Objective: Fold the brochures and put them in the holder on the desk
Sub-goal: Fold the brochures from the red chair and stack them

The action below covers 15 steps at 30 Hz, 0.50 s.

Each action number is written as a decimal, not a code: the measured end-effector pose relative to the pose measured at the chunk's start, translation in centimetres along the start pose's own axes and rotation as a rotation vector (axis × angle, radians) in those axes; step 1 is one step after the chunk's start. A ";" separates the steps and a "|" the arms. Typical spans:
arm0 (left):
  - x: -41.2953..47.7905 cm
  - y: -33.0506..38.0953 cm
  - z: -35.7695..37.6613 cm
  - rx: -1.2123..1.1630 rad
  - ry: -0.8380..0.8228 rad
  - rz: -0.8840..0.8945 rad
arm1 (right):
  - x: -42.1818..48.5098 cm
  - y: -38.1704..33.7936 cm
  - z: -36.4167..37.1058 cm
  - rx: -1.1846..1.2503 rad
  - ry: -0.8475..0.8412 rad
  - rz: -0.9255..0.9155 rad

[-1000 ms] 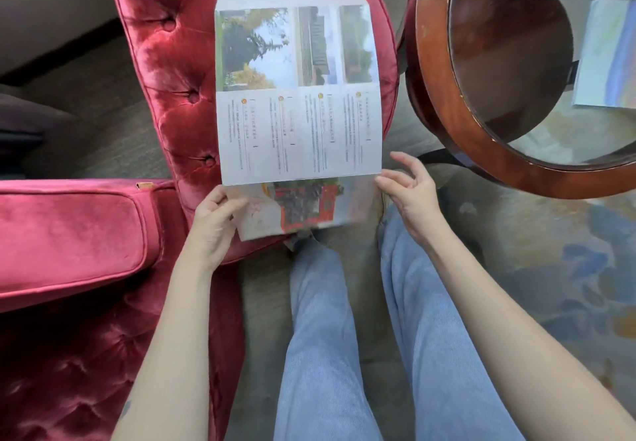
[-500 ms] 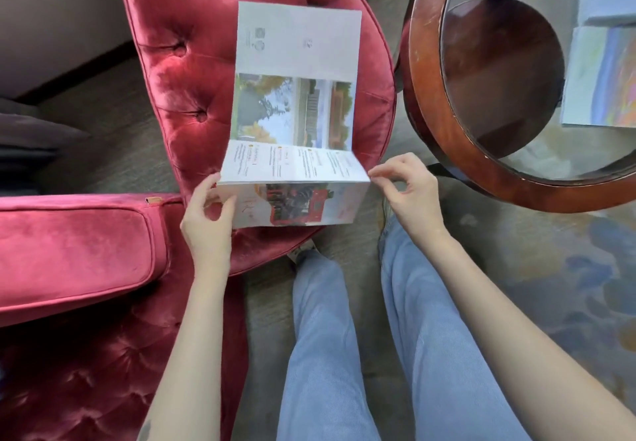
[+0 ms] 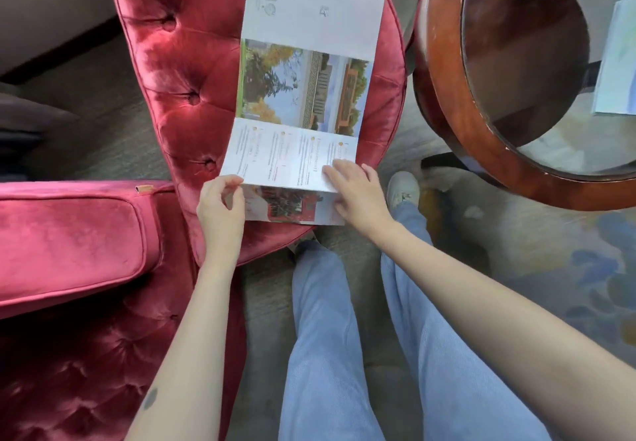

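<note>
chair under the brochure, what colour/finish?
Red, button-tufted velvet chair, seen from the head view, with the brochure lying on it.

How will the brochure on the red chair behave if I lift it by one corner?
Probably floppy: the brochure is thin paper, bending along its creases. Likely light: the left hand holds a corner with a pinch. It may sag on the soft red chair unless the right hand presses it flat.
</note>
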<state>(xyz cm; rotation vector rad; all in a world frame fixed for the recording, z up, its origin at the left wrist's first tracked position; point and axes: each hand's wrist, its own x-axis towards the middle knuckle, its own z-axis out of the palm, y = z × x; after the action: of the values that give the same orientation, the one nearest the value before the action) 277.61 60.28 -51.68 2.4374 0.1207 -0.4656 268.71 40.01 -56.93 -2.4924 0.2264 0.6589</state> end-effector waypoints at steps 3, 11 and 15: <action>-0.1 0.0 -0.2 -0.008 0.014 0.041 | 0.6 -0.5 -0.3 0.023 0.132 0.007; 0.4 1.9 -1.8 -0.132 0.371 0.001 | 1.9 -2.0 -4.1 0.472 0.109 0.020; 1.9 2.3 -1.5 -0.207 0.411 -0.109 | 3.9 -0.4 -5.8 0.574 0.226 0.231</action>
<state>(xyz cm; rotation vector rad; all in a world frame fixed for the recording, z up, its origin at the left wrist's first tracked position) 280.25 59.33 -49.91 2.2955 0.4539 0.0100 274.58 37.11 -54.50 -1.9914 0.6926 0.3323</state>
